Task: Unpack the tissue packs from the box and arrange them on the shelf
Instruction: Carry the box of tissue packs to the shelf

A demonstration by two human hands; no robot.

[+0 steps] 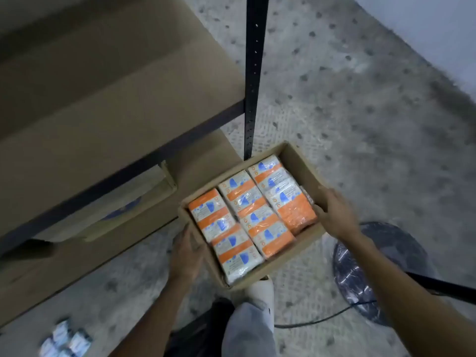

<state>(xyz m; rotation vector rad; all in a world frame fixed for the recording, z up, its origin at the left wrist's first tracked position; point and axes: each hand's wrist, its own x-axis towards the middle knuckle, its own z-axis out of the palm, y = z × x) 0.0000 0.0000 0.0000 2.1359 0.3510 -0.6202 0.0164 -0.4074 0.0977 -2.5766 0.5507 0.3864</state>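
Observation:
An open cardboard box is held above the floor, packed with several orange, white and blue tissue packs lying flat in three rows. My left hand grips the box's left wall from outside. My right hand holds the right rim, thumb over the edge beside the orange pack. The shelf, with brown board decks and a dark metal frame, runs along the left, its upright post just behind the box.
A lower shelf deck holds a flat cardboard carton with blue print. Small white and blue items lie blurred at the bottom left. A round dark fan base with a cable sits on the speckled floor at right. My leg and shoe are below the box.

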